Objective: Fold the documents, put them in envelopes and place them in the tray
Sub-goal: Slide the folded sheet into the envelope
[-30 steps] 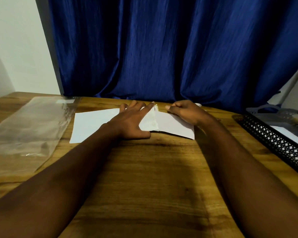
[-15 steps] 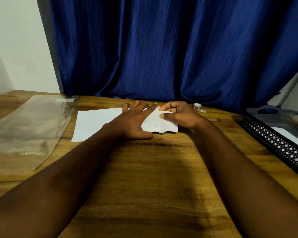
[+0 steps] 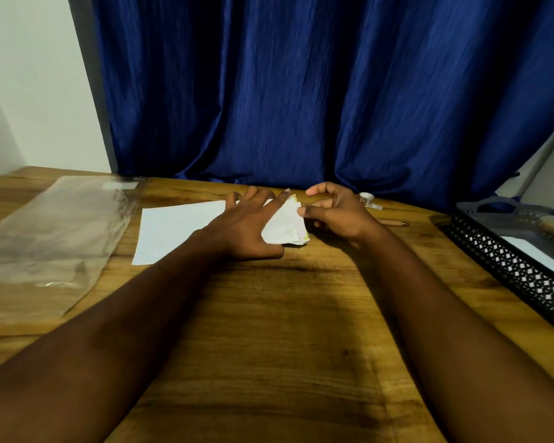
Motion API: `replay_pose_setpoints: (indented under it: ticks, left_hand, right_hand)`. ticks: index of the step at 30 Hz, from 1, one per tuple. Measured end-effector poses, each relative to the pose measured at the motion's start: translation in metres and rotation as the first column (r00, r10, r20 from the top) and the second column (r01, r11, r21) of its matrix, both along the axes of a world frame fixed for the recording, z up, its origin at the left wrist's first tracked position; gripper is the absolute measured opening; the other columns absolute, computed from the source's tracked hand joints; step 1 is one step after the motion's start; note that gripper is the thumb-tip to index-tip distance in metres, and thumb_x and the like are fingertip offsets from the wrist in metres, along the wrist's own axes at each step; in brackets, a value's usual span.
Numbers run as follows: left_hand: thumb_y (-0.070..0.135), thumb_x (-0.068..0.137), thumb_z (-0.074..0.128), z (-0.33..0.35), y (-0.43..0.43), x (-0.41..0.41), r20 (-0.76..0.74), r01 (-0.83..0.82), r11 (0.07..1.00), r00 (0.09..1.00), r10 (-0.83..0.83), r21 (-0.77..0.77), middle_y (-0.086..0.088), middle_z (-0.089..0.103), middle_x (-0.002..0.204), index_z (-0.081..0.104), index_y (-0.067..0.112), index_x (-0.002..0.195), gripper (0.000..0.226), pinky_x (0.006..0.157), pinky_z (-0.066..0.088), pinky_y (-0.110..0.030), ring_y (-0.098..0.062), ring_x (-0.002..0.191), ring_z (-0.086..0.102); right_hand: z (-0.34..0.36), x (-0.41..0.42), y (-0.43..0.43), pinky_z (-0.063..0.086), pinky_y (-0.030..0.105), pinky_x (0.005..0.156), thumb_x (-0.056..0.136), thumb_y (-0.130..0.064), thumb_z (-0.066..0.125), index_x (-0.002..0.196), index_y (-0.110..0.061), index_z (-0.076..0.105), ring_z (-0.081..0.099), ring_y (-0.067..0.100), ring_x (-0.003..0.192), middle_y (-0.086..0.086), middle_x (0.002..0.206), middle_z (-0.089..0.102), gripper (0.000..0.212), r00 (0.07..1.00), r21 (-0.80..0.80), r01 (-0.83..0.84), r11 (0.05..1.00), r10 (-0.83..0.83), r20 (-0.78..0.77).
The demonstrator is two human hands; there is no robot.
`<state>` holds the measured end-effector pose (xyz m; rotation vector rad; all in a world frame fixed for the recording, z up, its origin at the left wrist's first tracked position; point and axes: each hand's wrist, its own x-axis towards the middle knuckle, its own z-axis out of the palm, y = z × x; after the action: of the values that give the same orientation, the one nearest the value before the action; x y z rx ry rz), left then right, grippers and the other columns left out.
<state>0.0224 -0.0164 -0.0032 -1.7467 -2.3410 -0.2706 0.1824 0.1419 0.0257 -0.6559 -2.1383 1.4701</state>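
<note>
A folded white document (image 3: 285, 227) with a yellowish edge lies on the wooden table near its far edge. My left hand (image 3: 248, 227) presses flat on it, fingers spread. My right hand (image 3: 336, 211) is beside the document's right edge, thumb and fingertips touching that edge, the other fingers curled above. A white sheet or envelope (image 3: 176, 230) lies flat under and to the left of my left hand. The black mesh tray (image 3: 506, 263) stands at the right, with a white sheet inside.
A clear plastic sleeve (image 3: 52, 231) lies at the left of the table. A pencil (image 3: 392, 222) and a small white tape roll (image 3: 367, 198) rest behind my right hand. A blue curtain hangs behind the table.
My right hand folded the document's right part leftward over itself, so the paper is much narrower now. My left hand stayed pressed in place.
</note>
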Motion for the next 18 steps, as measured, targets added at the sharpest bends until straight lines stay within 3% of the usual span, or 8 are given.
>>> replay_pose_setpoints:
  ticks: [5,9,11,14,18]
  left_hand:
    - [0.075,0.081,0.059,-0.002,0.001,0.005,-0.011,0.008,1.000,1.000,-0.007,0.010,-0.004,0.026,0.161,-0.002,0.033,0.165,0.112,0.115,0.018,-0.053,-0.023,0.146,0.020]
    - [0.073,0.082,0.059,-0.003,0.001,0.006,0.010,-0.004,1.000,1.000,0.004,0.018,-0.002,0.028,0.159,-0.001,0.032,0.165,0.111,0.115,0.017,-0.051,-0.021,0.145,0.020]
    - [0.073,0.082,0.060,-0.003,0.001,0.007,0.032,-0.014,1.000,0.999,0.013,0.006,-0.002,0.026,0.161,-0.004,0.032,0.165,0.112,0.117,0.016,-0.053,-0.021,0.147,0.019]
    - [0.076,0.082,0.061,-0.003,0.003,0.007,0.073,-0.020,1.000,0.997,0.020,0.000,-0.002,0.022,0.166,-0.006,0.033,0.165,0.115,0.119,0.015,-0.056,-0.023,0.149,0.018]
    - [0.092,0.079,0.049,-0.007,0.002,0.010,0.160,-0.003,1.000,0.987,0.007,-0.025,0.003,0.018,0.167,0.000,0.033,0.165,0.115,0.120,0.015,-0.055,-0.022,0.151,0.017]
  right_hand:
    - [-0.006,-0.009,-0.018,0.050,0.022,0.048,0.090,0.011,0.070,0.130,-0.011,0.055,0.062,0.010,0.053,0.010,0.072,0.069,0.048,0.997,0.078,-0.037,0.996,0.043,-0.067]
    - [-0.003,-0.009,-0.021,0.045,0.023,0.043,0.096,0.008,0.063,0.130,-0.016,0.055,0.056,0.014,0.048,0.007,0.065,0.067,0.043,0.997,-0.034,-0.070,0.997,0.069,-0.023]
    - [-0.005,-0.012,-0.016,0.045,0.025,0.047,0.094,0.007,0.067,0.128,-0.015,0.057,0.055,0.016,0.051,0.013,0.075,0.068,0.042,0.999,-0.104,-0.015,0.995,0.010,-0.050]
    - [-0.012,-0.014,-0.003,0.049,0.033,0.060,0.092,-0.006,0.073,0.124,-0.020,0.060,0.060,0.020,0.062,0.009,0.076,0.069,0.037,0.987,-0.112,0.149,0.983,-0.154,-0.045]
    - [-0.024,-0.019,0.004,0.059,0.039,0.073,0.086,-0.017,0.082,0.118,-0.026,0.057,0.074,0.019,0.081,0.008,0.094,0.078,0.041,0.986,-0.045,0.138,0.989,-0.133,0.105]
